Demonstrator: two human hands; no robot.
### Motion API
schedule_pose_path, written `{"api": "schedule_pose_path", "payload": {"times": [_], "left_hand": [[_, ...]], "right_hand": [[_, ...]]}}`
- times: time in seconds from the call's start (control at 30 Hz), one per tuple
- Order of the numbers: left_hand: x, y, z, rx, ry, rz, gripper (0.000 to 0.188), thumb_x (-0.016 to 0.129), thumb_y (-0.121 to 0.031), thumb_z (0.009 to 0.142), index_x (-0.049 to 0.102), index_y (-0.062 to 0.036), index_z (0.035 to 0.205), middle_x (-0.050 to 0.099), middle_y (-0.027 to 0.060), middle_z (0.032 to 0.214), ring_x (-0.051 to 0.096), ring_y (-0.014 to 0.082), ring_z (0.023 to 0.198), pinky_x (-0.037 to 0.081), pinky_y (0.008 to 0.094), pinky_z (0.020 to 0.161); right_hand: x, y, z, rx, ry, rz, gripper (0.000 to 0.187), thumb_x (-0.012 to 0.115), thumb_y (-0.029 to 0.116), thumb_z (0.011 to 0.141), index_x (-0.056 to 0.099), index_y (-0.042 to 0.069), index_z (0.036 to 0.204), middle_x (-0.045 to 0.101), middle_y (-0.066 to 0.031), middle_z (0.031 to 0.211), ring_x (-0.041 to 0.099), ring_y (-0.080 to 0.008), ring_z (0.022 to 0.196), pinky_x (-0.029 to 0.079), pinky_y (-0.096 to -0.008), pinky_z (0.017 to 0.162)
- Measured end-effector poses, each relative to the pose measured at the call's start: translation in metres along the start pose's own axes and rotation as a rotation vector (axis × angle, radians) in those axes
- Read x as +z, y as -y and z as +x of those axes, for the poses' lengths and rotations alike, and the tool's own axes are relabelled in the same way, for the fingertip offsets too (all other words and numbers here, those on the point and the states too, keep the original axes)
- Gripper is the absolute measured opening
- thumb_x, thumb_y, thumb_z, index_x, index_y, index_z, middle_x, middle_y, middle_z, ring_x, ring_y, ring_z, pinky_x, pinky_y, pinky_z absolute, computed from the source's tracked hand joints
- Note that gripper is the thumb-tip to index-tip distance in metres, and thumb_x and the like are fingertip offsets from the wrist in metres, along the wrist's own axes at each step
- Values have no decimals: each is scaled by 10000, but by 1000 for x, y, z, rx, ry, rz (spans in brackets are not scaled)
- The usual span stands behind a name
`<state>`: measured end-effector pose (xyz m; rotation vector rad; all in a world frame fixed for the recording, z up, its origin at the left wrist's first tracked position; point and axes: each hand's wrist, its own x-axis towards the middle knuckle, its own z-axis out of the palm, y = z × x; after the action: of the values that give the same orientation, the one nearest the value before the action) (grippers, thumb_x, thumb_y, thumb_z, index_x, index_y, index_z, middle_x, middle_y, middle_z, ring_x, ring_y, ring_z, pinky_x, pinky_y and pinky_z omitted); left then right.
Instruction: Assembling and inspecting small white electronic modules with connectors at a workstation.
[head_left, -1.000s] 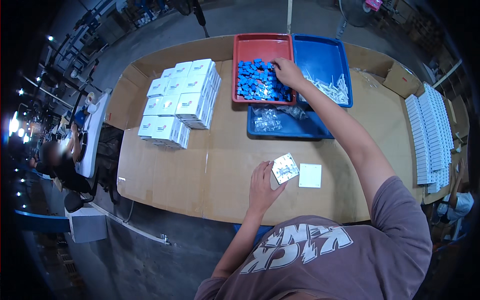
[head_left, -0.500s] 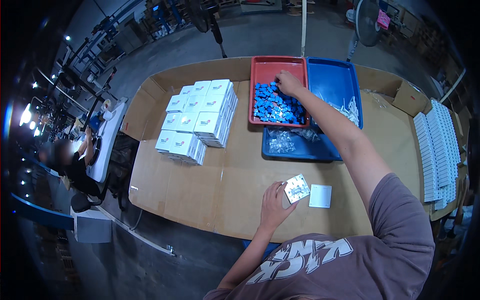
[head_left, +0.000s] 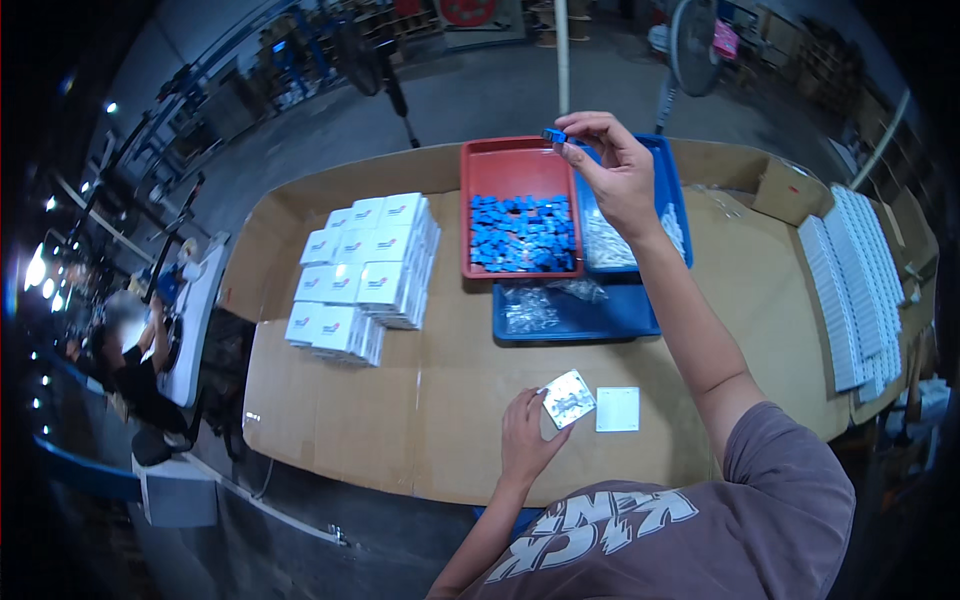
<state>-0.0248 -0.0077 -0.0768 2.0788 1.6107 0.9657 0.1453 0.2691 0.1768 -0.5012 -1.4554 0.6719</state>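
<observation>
Between the thumb and fingers of my right hand (head_left: 615, 170) is a small blue block-shaped part (head_left: 555, 135), raised above the trays. Below and left of it, a red tray (head_left: 515, 157) holds a heap of similar small blue parts (head_left: 520, 235). My left hand (head_left: 527, 435) grips a square white box-like piece (head_left: 569, 400) by its left side, low over the table. Its upper face shows grey fittings, too small to make out. Just right of that lies a flat white square plate (head_left: 618, 409), touched by neither hand.
Stacked white boxes (head_left: 365, 250) stand at the left of the cardboard-covered table (head_left: 460, 400). A blue tray (head_left: 663, 160) holds white pieces; a nearer blue tray (head_left: 600, 325) has clear plastic bags. Rows of white pieces (head_left: 850, 290) line the right. Another person (head_left: 140, 360) sits far left.
My right hand has lifted out of the red tray, rising and moving right with a blue part in its fingers. My left hand still holds the white piece. The whole view has shifted slightly.
</observation>
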Motion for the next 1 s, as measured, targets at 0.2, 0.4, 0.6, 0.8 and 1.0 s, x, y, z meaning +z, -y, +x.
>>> {"api": "schedule_pose_path", "payload": {"times": [0.2, 0.4, 0.6, 0.8, 1.0], "left_hand": [[3, 2, 2, -2, -2, 5, 699, 874, -320, 787, 581, -22, 1347, 564, 186, 1365, 534, 381, 1302, 431, 497, 1087], [10, 1, 1, -18, 2, 25, 736, 891, -301, 764, 561, -27, 1363, 564, 172, 1375, 528, 374, 1298, 413, 481, 1102], [11, 1, 1, -38, 14, 21, 747, 894, -298, 767, 554, -33, 1378, 562, 178, 1406, 516, 377, 1325, 404, 483, 1118], [11, 2, 2, -52, 15, 12, 755, 900, -295, 763, 555, -42, 1385, 566, 182, 1417, 515, 378, 1336, 403, 482, 1124], [11, 1, 4, -45, 17, 9, 740, 887, -309, 772, 557, -30, 1372, 554, 179, 1399, 515, 379, 1325, 408, 483, 1108]], "right_hand": [[-39, 47, -27, -26, -49, 162, 218, 698, -51, 952, 624, -26, 1155, 698, -169, 1200, 699, -195, 1077, 579, -325, 990], [-55, 75, -53, 324, -150, 520, 384, 675, 70, 1006, 558, -38, 1355, 733, -193, 1079, 753, -196, 874, 645, -347, 819], [-61, 75, -66, 337, -189, 480, 480, 673, 72, 1010, 541, 1, 1466, 728, -155, 1087, 749, -182, 879, 652, -330, 802], [-67, 75, -74, 373, -209, 479, 445, 674, 70, 1008, 585, 31, 1443, 729, -140, 1090, 752, -188, 907, 654, -336, 819], [-73, 78, -81, 404, -211, 503, 395, 681, 52, 997, 595, 6, 1379, 732, -171, 1121, 754, -208, 928, 649, -368, 855]]}}
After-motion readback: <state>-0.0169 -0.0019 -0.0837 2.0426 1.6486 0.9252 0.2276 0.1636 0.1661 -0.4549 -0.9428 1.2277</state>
